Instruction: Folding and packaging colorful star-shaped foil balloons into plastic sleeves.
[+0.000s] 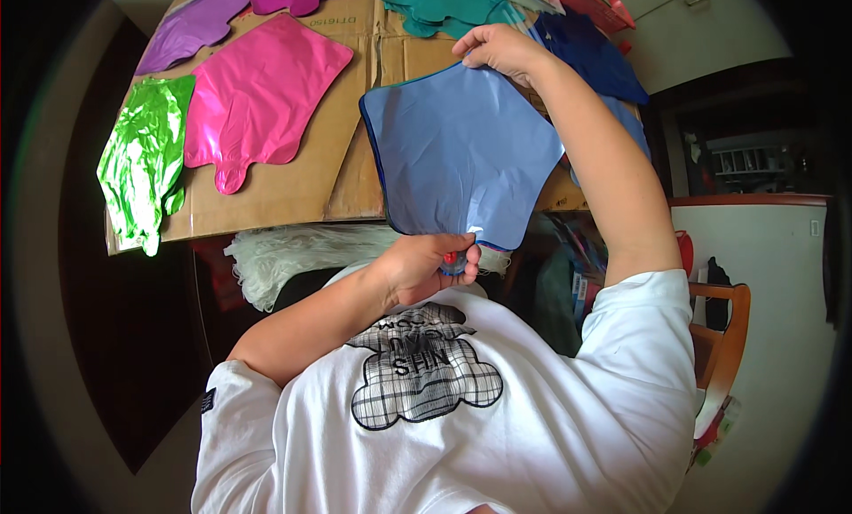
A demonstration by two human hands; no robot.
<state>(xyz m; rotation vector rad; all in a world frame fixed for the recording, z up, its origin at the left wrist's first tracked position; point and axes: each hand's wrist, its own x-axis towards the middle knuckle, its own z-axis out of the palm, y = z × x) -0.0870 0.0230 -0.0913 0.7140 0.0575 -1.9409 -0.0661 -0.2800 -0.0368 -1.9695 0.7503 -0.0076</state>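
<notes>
Left hand (424, 267): grip clenched on the narrow neck of a flat blue foil balloon (461, 154), low, close to the chest. Right hand (499, 51): grip pinching the balloon's top edge. Balloon held up, spread flat between both hands, above the near edge of the cardboard sheet (346, 172). On the cardboard, left: pink balloon (257, 97), green balloon (142, 159), purple balloon (191, 26). Dark blue balloon (590, 57) behind right forearm.

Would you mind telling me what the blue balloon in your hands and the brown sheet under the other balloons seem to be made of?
Blue balloon: probably thin foil or plastic film, smooth and flat, with a bright glint near its neck. Brown sheet: apparently matte corrugated cardboard, with fold creases and flap seams.
</notes>
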